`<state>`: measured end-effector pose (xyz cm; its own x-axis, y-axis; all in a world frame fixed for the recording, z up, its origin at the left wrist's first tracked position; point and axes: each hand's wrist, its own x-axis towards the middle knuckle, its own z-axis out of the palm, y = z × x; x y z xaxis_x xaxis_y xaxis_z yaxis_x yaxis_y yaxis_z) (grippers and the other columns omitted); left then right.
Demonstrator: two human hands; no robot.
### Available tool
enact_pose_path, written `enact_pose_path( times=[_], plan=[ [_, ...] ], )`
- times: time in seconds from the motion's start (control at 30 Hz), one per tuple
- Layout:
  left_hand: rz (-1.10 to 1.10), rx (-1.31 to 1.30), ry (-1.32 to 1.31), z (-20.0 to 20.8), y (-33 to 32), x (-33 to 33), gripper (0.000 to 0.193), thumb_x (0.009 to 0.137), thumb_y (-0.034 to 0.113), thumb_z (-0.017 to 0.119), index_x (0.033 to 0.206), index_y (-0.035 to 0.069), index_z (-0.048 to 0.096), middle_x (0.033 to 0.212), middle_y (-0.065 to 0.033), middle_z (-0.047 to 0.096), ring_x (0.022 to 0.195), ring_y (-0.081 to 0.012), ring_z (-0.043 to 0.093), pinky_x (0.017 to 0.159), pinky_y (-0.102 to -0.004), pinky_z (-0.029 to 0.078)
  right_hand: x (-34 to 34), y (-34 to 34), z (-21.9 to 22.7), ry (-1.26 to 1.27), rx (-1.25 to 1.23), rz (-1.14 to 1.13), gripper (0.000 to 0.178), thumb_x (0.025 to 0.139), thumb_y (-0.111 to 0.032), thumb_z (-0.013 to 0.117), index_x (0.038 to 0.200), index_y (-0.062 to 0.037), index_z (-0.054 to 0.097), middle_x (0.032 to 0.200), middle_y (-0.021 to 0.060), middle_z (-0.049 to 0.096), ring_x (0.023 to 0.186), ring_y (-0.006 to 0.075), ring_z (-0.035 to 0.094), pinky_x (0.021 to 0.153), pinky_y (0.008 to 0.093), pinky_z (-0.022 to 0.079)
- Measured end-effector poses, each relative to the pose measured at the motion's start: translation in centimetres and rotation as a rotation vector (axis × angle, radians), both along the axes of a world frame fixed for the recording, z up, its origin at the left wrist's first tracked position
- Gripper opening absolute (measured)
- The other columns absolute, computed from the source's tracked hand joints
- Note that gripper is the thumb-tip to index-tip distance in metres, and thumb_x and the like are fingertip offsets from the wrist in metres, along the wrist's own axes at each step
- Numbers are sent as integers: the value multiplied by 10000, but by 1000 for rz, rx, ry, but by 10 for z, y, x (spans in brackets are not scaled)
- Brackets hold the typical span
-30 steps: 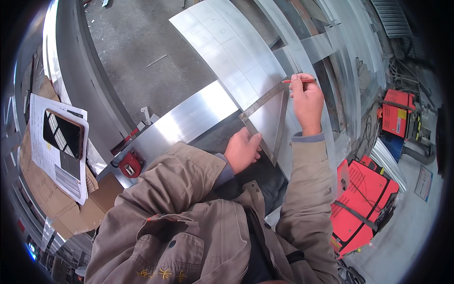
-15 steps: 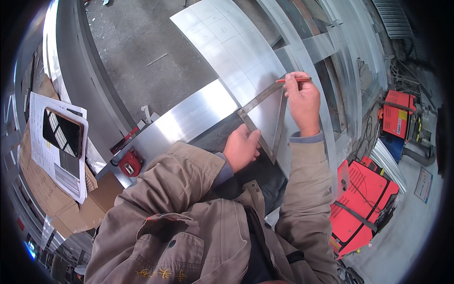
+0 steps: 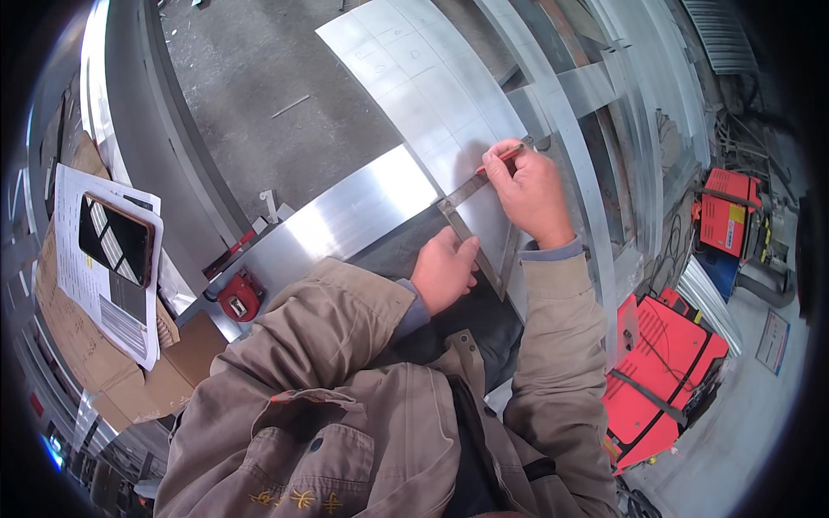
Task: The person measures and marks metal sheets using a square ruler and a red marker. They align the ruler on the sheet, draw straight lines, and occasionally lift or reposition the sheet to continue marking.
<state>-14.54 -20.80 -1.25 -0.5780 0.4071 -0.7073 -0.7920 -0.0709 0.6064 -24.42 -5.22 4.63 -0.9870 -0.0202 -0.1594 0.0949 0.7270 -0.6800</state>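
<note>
A bright sheet-metal panel (image 3: 423,91) stretches away from me, with thin ruled lines and small marks on it. Across its near end lies a metal triangle square (image 3: 490,270). My left hand (image 3: 444,271) is closed on the square's near leg, thumb on top and fingers curled at its edge. In my right hand (image 3: 534,198) a red pencil (image 3: 511,154) is pinched, its tip down by the square's upper edge over the panel. The right hand covers part of the square.
Left of my arm sit a red tape measure (image 3: 239,296) and a red-handled tool (image 3: 235,251). A phone (image 3: 116,239) rests on papers (image 3: 142,332) over cardboard (image 3: 82,345). Long metal strips (image 3: 579,173) run along the right, beside red machines (image 3: 665,375).
My right hand has moved left and slightly down along the square's edge, turning the pencil to a steeper slant. My left hand and the square stay nearly in place.
</note>
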Motion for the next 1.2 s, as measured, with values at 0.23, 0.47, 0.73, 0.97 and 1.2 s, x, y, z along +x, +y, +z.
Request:
enact_pose_path(
  times=[0.23,0.47,0.73,0.97,1.2],
  plan=[
    [-6,0,-5,0,0,-1,344,1124,262,610,1287,-40,635,879,-103,709,661,-169,703,571,-343,598,6,3,-6,50,22,29,221,1046,-252,690,1029,-39,746,869,141,795,790,333,774,718,412,582],
    [-6,-14,6,0,0,-1,343,1123,264,608,1255,-52,635,868,-113,715,657,-174,709,579,-345,602,-6,13,-8,146,82,12,218,1040,-232,695,998,-25,747,868,170,778,787,377,763,703,436,584],
    [-7,-18,16,1,0,-1,360,1120,275,613,1244,-63,630,873,-120,723,665,-184,719,583,-351,606,-16,20,2,27,154,-19,228,1040,-259,699,989,-43,753,888,163,782,828,372,766,728,453,582],
    [-2,-7,-11,-1,1,-1,363,1127,270,609,1319,-38,632,878,-93,713,641,-153,693,571,-318,584,-14,17,-5,110,146,35,237,1046,-279,691,989,-58,751,889,162,782,840,395,755,740,463,581],
    [1,8,-5,1,1,-1,348,1125,259,604,1312,-34,631,889,-95,717,657,-152,695,583,-321,587,-50,72,-14,207,350,-118,259,1048,-281,673,1021,-37,756,876,185,779,854,404,756,767,472,586]
  ],
)
